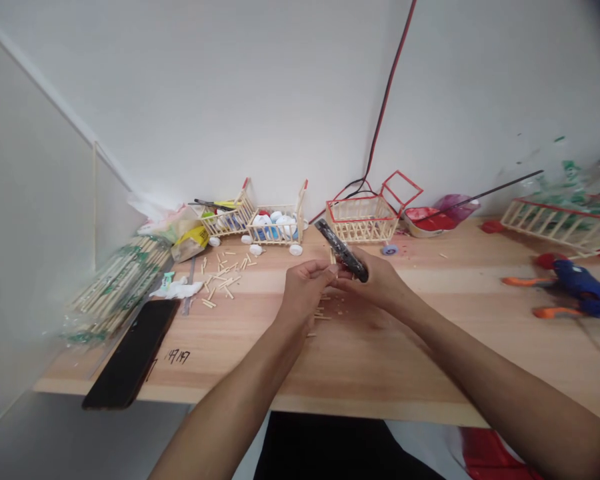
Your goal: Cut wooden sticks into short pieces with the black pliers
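Note:
My left hand (307, 287) is closed in a pinch in the middle of the table, its fingertips against those of my other hand. Between them a pale thin wooden stick (333, 256) shows in part; my fingers hide the rest of it. My right hand (373, 277) is wrapped round a black, white-speckled utility knife (343, 250), which slants up to the left. Just below my hands, several short cut sticks (322, 317) lie on the wood. More cut stick pieces (225, 277) are scattered to the left.
Along the wall stand small stick-built carts, one filled with white caps (275, 227), another red-rimmed cart (363, 220). Bagged sticks (123, 280) and a black phone (133, 353) lie left. A blue glue gun (587, 290) with orange parts and a larger cart (565, 227) are right.

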`<state>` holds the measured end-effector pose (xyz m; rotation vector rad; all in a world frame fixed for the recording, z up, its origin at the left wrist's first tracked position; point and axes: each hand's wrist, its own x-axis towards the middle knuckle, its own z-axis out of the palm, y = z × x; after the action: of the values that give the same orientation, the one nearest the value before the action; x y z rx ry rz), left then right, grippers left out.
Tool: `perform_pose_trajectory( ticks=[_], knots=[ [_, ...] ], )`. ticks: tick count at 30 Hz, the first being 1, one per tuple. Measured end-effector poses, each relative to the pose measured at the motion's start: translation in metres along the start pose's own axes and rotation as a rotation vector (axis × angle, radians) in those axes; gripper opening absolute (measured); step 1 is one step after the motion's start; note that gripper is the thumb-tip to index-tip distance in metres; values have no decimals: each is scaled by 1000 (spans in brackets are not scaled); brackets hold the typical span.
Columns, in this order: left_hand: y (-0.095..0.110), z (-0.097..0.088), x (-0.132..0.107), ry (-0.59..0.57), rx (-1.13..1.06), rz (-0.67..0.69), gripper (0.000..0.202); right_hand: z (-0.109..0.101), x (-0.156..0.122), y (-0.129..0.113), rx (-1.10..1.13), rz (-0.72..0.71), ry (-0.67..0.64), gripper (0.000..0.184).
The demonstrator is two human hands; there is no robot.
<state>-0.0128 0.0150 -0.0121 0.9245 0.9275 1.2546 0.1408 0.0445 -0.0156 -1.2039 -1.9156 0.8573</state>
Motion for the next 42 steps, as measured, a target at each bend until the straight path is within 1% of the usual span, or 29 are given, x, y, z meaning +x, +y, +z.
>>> perform_pose_trajectory(
  ticks=[4, 7, 11, 14, 17, 21, 24, 28, 32, 36, 42],
  knots=[
    [10, -10, 4, 2, 79, 111, 25, -15, 2, -7, 57, 12, -37, 38],
    [20, -17, 5, -43, 173, 171, 25, -32, 3, -7, 99, 33, -83, 47],
    [31, -21, 4, -98, 278, 213, 23, -47, 3, 2, 78, 21, -255, 52],
    [36, -23, 4, -109, 328, 218, 21, -50, 3, 8, 17, 43, -377, 56],
    [38, -26, 4, -117, 366, 199, 20, -49, 3, 7, -26, 70, -446, 62],
    [37, -26, 5, -126, 401, 176, 20, -47, 0, -2, -35, 89, -464, 64],
    [38, -24, 4, -127, 429, 163, 19, -44, -2, -7, -32, 138, -464, 66],
    [41, -22, 2, -151, 444, 136, 18, -42, -2, -7, -27, 150, -450, 69],
    [42, -24, 1, -156, 458, 95, 18, -42, -1, -5, -38, 169, -450, 69],
    [41, -26, 2, -161, 444, 58, 17, -41, -2, -7, -56, 155, -433, 68],
    [39, -29, 4, -195, 413, 60, 17, -41, -1, -8, -102, 162, -440, 67]
  ],
)
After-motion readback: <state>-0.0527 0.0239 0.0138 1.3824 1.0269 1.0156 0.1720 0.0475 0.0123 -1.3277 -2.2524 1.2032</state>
